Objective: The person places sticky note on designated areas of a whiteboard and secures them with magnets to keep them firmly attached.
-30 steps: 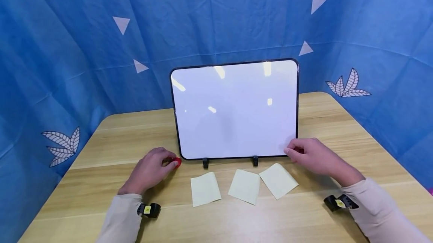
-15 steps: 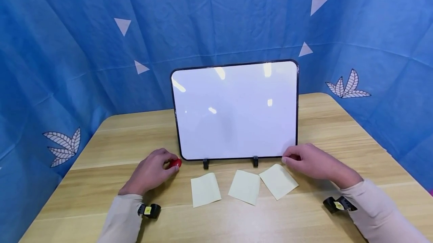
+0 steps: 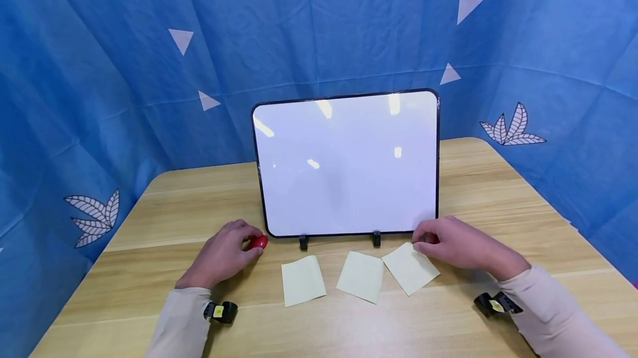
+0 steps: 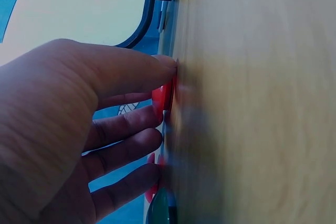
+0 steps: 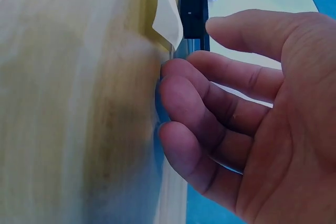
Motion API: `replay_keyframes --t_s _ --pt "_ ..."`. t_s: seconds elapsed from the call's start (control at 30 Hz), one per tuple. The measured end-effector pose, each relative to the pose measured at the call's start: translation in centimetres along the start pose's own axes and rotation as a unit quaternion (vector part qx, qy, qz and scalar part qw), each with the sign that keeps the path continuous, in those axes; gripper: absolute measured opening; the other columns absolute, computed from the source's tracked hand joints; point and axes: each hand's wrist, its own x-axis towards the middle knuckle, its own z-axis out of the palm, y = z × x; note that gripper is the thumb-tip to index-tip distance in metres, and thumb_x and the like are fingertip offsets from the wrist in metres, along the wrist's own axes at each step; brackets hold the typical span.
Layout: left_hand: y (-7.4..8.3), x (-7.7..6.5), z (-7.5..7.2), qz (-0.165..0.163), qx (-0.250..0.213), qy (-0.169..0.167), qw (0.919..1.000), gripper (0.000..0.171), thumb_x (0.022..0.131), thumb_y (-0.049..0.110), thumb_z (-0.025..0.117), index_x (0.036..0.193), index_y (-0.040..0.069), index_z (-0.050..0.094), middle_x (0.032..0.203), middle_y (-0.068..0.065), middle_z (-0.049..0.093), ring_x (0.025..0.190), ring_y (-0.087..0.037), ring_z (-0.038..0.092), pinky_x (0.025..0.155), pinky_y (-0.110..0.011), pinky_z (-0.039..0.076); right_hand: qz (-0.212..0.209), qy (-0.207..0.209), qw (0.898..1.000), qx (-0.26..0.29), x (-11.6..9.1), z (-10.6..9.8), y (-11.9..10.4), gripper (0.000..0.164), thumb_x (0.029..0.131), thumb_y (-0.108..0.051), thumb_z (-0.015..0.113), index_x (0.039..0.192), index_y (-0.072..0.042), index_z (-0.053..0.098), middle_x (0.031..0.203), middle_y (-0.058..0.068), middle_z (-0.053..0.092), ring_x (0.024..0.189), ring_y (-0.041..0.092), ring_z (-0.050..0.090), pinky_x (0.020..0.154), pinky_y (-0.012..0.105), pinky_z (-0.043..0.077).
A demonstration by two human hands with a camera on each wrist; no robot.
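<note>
In the head view my left hand point(image 3: 221, 255) holds a small glossy red magnet point(image 3: 259, 241) on the table, by the lower left corner of a whiteboard point(image 3: 349, 180). In the left wrist view, thumb and index finger close around this red piece point(image 4: 160, 99). My right hand point(image 3: 454, 243) is just above the table, its fingertips right at the upper edge of the right pale yellow sticky note point(image 3: 411, 272). The right wrist view shows the thumb apart from the loosely bent fingers, with the curled corner of a note point(image 5: 169, 14) beyond them.
Two more pale yellow notes, the middle one point(image 3: 361, 277) and the left one point(image 3: 302, 281), lie before the board. Two black feet support it, one being the left foot point(image 3: 303, 242). Behind the left fingers, a green piece point(image 4: 159, 208) shows partly. A blue curtain point(image 3: 339, 25) hangs behind the table.
My right hand has moved left and down, from the whiteboard's lower right corner to the right note. The left hand stays nearly in place, with more of the red magnet showing.
</note>
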Motion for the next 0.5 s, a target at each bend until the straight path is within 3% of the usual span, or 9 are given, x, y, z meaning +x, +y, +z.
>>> replay_keyframes --t_s 0.5 --pt "-0.10 -0.13 -0.17 -0.001 0.010 -0.005 0.9999 0.030 0.087 0.027 0.079 0.113 0.013 0.074 0.106 0.000 0.062 0.096 -0.020 0.059 0.084 -0.044 0.053 0.012 -0.024 1.000 0.001 0.14 0.40 -0.36 0.014 0.093 -0.022 0.072 0.105 -0.016 0.070 0.074 -0.008 0.055 0.063 0.008 0.049 0.057 0.026 0.042"
